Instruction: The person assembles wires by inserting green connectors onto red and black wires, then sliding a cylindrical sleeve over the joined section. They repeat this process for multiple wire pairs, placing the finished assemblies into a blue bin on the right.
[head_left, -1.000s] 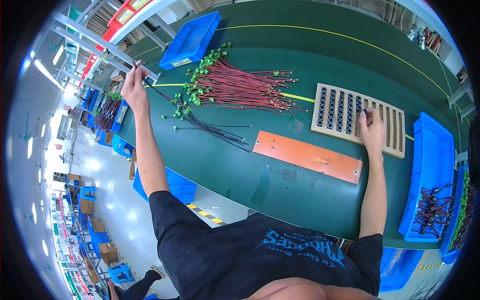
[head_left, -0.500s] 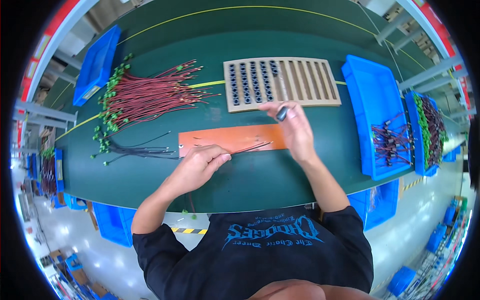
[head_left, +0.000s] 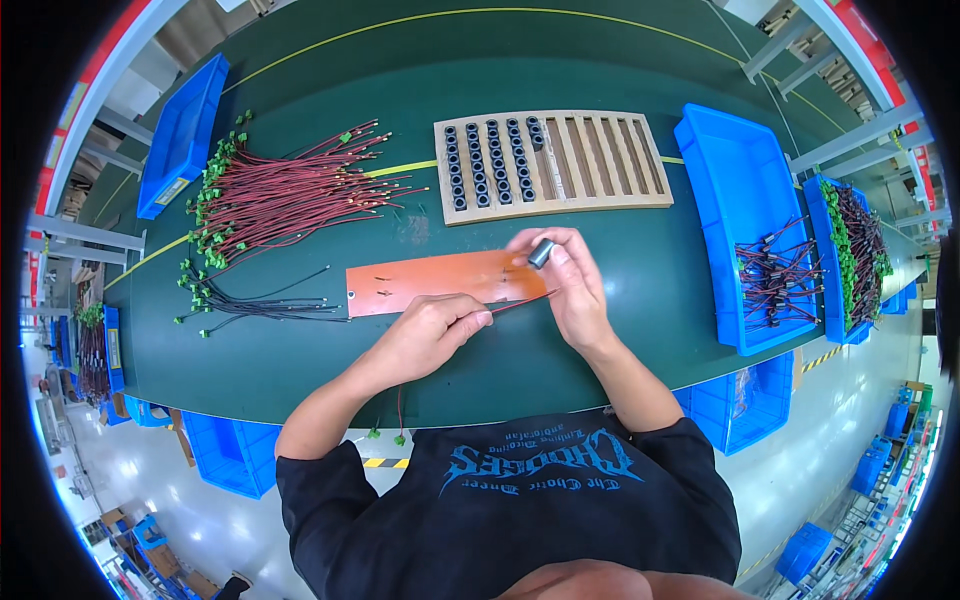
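Observation:
My left hand is closed on a pair of thin wires, one red and one dark. Their free ends point toward my right hand, and green connectors dangle below at the table's near edge. Between the fingers of my right hand is a short black hollow cylinder, held tilted just above the wire ends. Whether the wires touch it I cannot tell. Beneath both hands lies an orange strip on the green table. A wooden slotted tray beyond it holds several rows of similar black cylinders.
Red wires with green connectors lie in a heap at the left, with black wires nearer. A blue bin at right holds wires with black cylinders; another blue bin beside it is full of wires. An upturned-edge blue bin stands far left.
My right hand has come nearer and slightly left with the black cylinder. My left hand has moved a little right, bringing the wire ends to the right hand's fingers.

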